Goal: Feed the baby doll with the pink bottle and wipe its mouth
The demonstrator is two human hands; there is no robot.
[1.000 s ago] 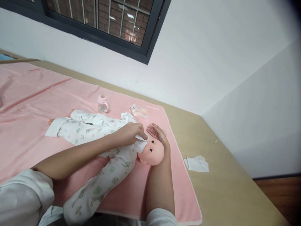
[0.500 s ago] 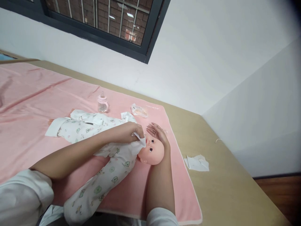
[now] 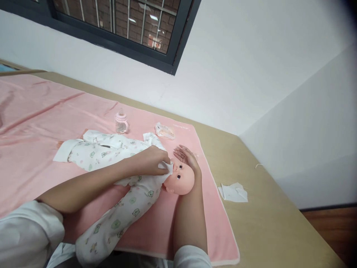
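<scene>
A baby doll [image 3: 182, 183] in white clothes [image 3: 122, 149] with a green animal print lies on its back, its head toward the right. My left hand [image 3: 154, 160] pinches a white tissue [image 3: 169, 169] against the doll's mouth and chin, hiding part of the lower face. Past the far side of the doll's head, my right hand [image 3: 187, 155] is open with its fingers stretched out; the right wrist and forearm run alongside the crown of the head. One patterned sleeve [image 3: 122, 219] extends toward me at the near edge.
A pink blanket [image 3: 41, 111] covers much of the wooden table [image 3: 267, 219]. On it stand a pink-topped baby bottle [image 3: 122, 123] and a small clear plastic package [image 3: 165, 131]. A crumpled white tissue [image 3: 233, 192] lies on the wood at right. A wall and window [image 3: 119, 22] are behind.
My left hand has turned and dipped slightly, its fingers now lower over the tissue at the doll's chin. The right hand and the doll stay almost where they were.
</scene>
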